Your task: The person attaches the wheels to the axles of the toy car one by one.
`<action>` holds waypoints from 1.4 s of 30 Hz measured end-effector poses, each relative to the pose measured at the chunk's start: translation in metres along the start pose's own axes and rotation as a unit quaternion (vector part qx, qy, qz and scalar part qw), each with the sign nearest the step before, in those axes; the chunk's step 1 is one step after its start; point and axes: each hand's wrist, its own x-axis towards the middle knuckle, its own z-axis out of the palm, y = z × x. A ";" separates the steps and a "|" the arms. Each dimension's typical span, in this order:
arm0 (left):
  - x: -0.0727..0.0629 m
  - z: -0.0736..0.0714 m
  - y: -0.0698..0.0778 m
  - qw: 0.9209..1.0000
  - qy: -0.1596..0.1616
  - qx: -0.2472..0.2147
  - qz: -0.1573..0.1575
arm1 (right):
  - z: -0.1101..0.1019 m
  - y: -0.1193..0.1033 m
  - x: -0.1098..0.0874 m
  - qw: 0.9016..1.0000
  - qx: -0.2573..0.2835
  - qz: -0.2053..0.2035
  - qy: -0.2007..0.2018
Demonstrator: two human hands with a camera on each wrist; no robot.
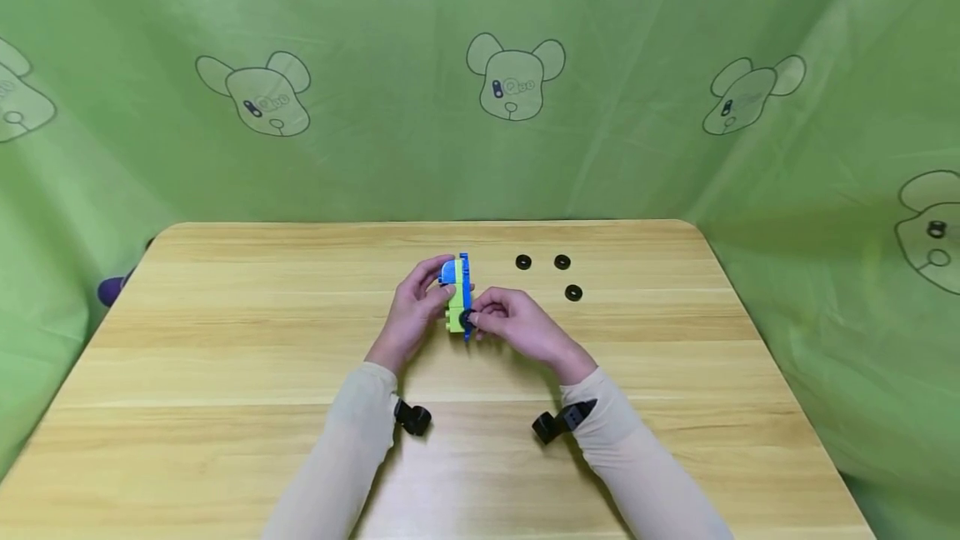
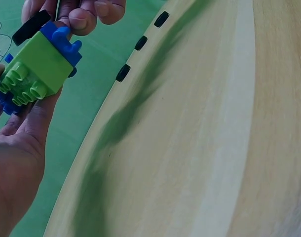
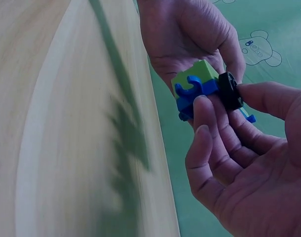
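Head view shows one brick toy (image 1: pixel 457 298), four black wheels (image 1: pixel 568 293)

Toy (image 1: pixel 457 303). Lime-green bricks on a blue base (image 1: pixel 467 294). Held lengthwise up and down the head view, just left of centre, below mid-height; on its side, studs (image 2: pixel 18 72) facing left, base right. Blue rounded piece (image 1: pixel 448 272) near the upper end; open blue hook (image 3: pixel 187 92) at the lower end.

Wheel (image 1: pixel 464 319). Black, round. Pinched at the base's side, lower right of the toy in the head view; tilted, upper left of the left wrist view. Seating on an axle not discernible.
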 end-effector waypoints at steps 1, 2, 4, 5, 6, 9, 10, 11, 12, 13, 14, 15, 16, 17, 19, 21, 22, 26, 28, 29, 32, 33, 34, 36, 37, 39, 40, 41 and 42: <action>0.000 0.000 0.000 1.000 0.001 0.001 -0.001 | -0.001 -0.001 -0.001 1.000 -0.003 0.001 0.000; 0.000 -0.001 0.000 1.000 0.002 0.003 -0.002 | -0.001 -0.001 -0.001 1.000 -0.009 0.001 0.001; 0.000 -0.002 0.000 1.000 0.003 0.006 -0.003 | -0.003 -0.001 -0.002 1.000 -0.023 0.001 0.005; 0.000 -0.002 0.000 1.000 0.004 0.006 -0.004 | -0.005 -0.001 -0.003 0.999 -0.033 -0.001 0.009; 0.000 -0.003 0.000 1.000 0.007 0.008 -0.005 | -0.006 -0.001 -0.004 0.999 -0.044 -0.003 0.013; 0.000 -0.005 0.000 1.000 0.017 0.009 -0.006 | -0.012 -0.003 -0.007 0.997 -0.076 -0.007 0.027; -0.001 -0.005 0.000 1.000 0.022 0.011 -0.006 | -0.014 -0.003 -0.008 0.996 -0.086 -0.009 0.033; -0.001 -0.006 0.001 1.000 0.025 0.012 -0.005 | -0.017 -0.003 -0.009 0.994 -0.097 -0.011 0.040; -0.001 -0.007 0.002 0.999 0.029 0.013 -0.005 | -0.020 -0.004 -0.010 0.993 -0.108 -0.013 0.046; -0.001 -0.007 0.002 0.999 0.031 0.013 -0.005 | -0.023 -0.003 -0.011 0.991 -0.119 -0.013 0.052; -0.002 -0.007 0.003 0.999 0.033 0.015 -0.005 | -0.026 -0.003 -0.013 0.990 -0.130 -0.013 0.060; -0.002 -0.007 0.003 0.999 0.035 0.017 -0.006 | -0.030 -0.002 -0.014 0.988 -0.141 -0.016 0.067; -0.002 -0.007 0.003 0.999 0.036 0.016 -0.007 | -0.034 -0.001 -0.015 0.986 -0.149 -0.017 0.073; -0.002 -0.007 0.004 0.999 0.036 0.017 -0.009 | -0.038 0.000 -0.017 0.984 -0.158 -0.019 0.076; -0.002 -0.008 0.003 0.999 0.036 0.019 -0.010 | -0.046 0.003 -0.020 0.983 -0.165 -0.025 0.078; -0.002 -0.008 0.002 0.999 0.036 0.021 -0.011 | -0.056 0.006 -0.023 0.984 -0.161 -0.032 0.073; -0.001 -0.009 0.001 0.999 0.035 0.021 -0.011 | -0.061 0.007 -0.024 0.984 -0.161 -0.034 0.070; -0.001 -0.010 -0.001 0.999 0.028 0.017 -0.013 | -0.081 0.013 -0.031 0.979 -0.185 -0.028 0.086; -0.001 -0.010 -0.001 1.000 0.024 0.010 -0.014 | -0.089 0.016 -0.035 0.971 -0.214 -0.021 0.104; -0.002 -0.011 -0.002 1.000 0.023 0.009 -0.015 | -0.093 0.017 -0.036 0.967 -0.227 -0.017 0.113; -0.002 -0.011 -0.003 1.000 0.021 -0.001 -0.014 | -0.101 0.021 -0.040 0.959 -0.251 -0.006 0.130; -0.002 -0.011 -0.003 1.000 0.022 -0.002 -0.012 | -0.104 0.022 -0.041 0.958 -0.253 -0.002 0.134; -0.003 -0.011 -0.003 1.000 0.022 -0.003 -0.011 | -0.106 0.024 -0.041 0.958 -0.253 0.003 0.136; -0.003 -0.011 -0.004 1.000 0.022 -0.005 -0.009 | -0.111 0.029 -0.041 0.959 -0.247 0.010 0.138; -0.003 -0.011 -0.004 1.000 0.023 -0.003 -0.009 | -0.113 0.031 -0.041 0.960 -0.244 0.014 0.138; -0.003 -0.011 -0.004 1.000 0.024 -0.002 -0.009 | -0.117 0.036 -0.041 0.961 -0.243 0.019 0.133; -0.003 -0.011 -0.004 1.000 0.024 -0.003 -0.009 | -0.119 0.039 -0.040 0.961 -0.245 0.020 0.130; -0.003 -0.011 -0.004 1.000 0.025 -0.003 -0.010 | -0.120 0.040 -0.039 0.960 -0.248 0.022 0.125; -0.003 -0.011 -0.004 1.000 0.026 -0.003 -0.012 | -0.122 0.042 -0.039 0.960 -0.252 0.023 0.120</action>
